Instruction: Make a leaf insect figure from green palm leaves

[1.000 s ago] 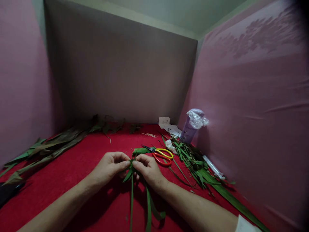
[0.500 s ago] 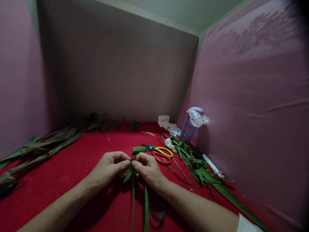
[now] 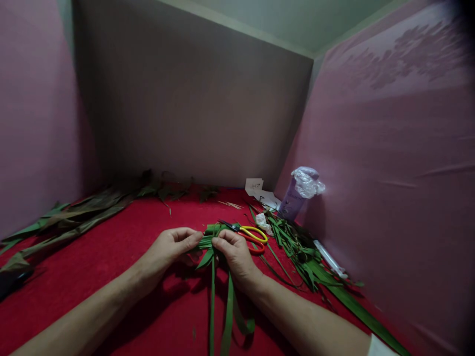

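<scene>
at the left of the frame lie long dull leaves (image 3: 89, 210). at lower centre, the left hand (image 3: 168, 251) pinches the left edge of a green leaf bundle (image 3: 206, 242); the right hand (image 3: 235, 254) pinches its right side. then come scissors (image 3: 241, 229), heaped leaf strips (image 3: 295, 249) and a purple container (image 3: 292, 202).

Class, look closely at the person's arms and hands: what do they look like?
The left hand and right hand are ungloved, with no ring or watch visible. The left forearm is bare as far as it shows; the right forearm is bare up to a white sleeve.
</scene>
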Action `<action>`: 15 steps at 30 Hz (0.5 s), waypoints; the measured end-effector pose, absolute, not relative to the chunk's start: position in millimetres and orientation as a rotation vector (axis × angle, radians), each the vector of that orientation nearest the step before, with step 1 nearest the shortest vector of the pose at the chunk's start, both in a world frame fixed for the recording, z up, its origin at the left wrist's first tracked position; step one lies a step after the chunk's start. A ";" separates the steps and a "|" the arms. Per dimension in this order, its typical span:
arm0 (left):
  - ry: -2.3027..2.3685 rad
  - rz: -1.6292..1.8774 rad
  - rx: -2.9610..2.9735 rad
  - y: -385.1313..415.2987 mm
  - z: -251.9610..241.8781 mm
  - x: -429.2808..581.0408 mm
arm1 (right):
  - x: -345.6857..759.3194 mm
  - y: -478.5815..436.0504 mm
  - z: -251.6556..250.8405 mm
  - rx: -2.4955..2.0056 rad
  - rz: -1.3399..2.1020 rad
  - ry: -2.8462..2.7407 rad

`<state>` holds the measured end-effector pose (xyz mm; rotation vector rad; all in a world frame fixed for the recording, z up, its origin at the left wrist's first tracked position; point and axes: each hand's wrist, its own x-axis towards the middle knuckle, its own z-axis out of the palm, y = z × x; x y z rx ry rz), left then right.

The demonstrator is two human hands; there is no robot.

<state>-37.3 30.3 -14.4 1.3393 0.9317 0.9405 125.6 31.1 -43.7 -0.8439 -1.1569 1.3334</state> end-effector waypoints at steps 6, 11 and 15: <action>0.971 0.961 1.279 25.6 -11.9 -36.9 | 125.7 29.7 -43.6 -0.828 1.344 -1.180; 0.949 0.942 1.243 24.9 -11.4 -36.3 | 125.5 27.7 -44.3 -0.834 1.372 -1.204; 0.950 0.931 1.256 25.2 -10.6 -35.2 | 125.1 27.6 -44.2 -0.817 1.361 -1.216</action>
